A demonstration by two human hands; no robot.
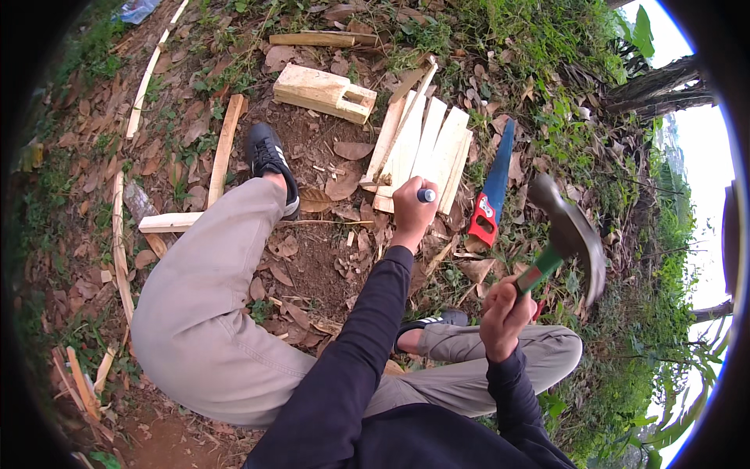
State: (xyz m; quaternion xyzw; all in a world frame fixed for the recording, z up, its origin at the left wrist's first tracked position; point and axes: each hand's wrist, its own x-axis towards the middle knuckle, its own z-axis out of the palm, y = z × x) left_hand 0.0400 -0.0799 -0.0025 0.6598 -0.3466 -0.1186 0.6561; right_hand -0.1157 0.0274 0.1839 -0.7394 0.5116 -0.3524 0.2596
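Sloping outdoor ground of brown earth [316, 266] and dry leaves, with green undergrowth along its right edge. A person in a dark long-sleeved top and beige trousers [207, 313] sits low on it, seen from the wearer's own view.

Near the upper middle of the ground lies a row of flat, pale wooden boards [426, 148], side by side with slightly uneven ends; a thin stick slants across them. The left hand [410, 209] is a closed fist at the boards' lower edge, wrapped around a short tool with a rounded blue-and-pale end [426, 195] facing up (its other end is hidden, so whether it touches wood I cannot tell). The right hand [502, 316] is closed firmly round the green grip of a steel claw hammer [576, 238], raised well apart from that tool.

Beyond the boards' upper left corner rests a thick, pale wooden block [312, 87] with an open slot at one end. Beside their right edge lies a blue-bladed handsaw with a red handle [496, 184], unheld.

The work looks partway along: the block's slot is cut, while the boards appear loose, with no joint visible.
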